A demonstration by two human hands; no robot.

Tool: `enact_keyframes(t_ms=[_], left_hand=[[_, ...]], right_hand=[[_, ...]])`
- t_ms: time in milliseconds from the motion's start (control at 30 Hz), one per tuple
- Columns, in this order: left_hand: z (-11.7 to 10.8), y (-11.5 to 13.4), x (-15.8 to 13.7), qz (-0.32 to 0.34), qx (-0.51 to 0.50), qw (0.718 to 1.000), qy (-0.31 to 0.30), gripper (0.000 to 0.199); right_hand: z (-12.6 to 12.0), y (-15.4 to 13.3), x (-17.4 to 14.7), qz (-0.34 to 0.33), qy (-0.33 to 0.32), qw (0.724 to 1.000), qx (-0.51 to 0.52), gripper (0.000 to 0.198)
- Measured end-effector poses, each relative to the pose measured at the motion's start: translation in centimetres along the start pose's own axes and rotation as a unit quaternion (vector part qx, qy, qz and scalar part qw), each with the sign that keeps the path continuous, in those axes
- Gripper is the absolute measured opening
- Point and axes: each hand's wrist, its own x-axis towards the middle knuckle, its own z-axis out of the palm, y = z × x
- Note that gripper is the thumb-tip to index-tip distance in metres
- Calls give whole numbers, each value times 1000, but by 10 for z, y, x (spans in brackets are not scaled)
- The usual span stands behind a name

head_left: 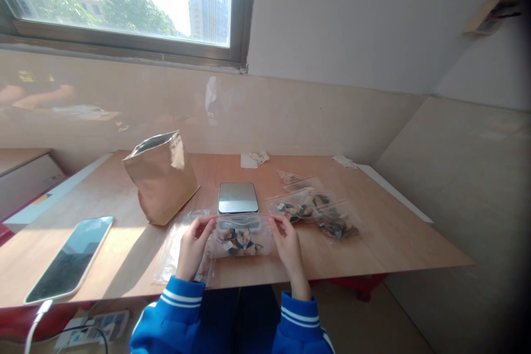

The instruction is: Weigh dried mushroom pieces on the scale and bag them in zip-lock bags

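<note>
Left hand (192, 248) and right hand (289, 249) pinch a zip bag (239, 237) (no legible print)

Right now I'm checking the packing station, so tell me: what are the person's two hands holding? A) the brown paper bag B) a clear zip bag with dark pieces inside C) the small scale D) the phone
B: the left hand and right hand grip the two top corners of a clear zip bag with dark pieces inside, just in front of the scale.
</note>
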Motion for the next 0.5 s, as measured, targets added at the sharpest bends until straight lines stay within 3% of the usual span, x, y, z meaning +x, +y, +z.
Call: enact_keyframes(t_ms=[100, 500], left_hand=[[-2, -2, 1, 5, 27, 1000, 9, 31], [-9, 2, 1, 12, 62, 998, 22, 30]], right_hand=[[-2, 3, 1, -6, 26, 1000, -15, 35], [-6, -2, -2, -8, 18, 1000, -18, 39]])
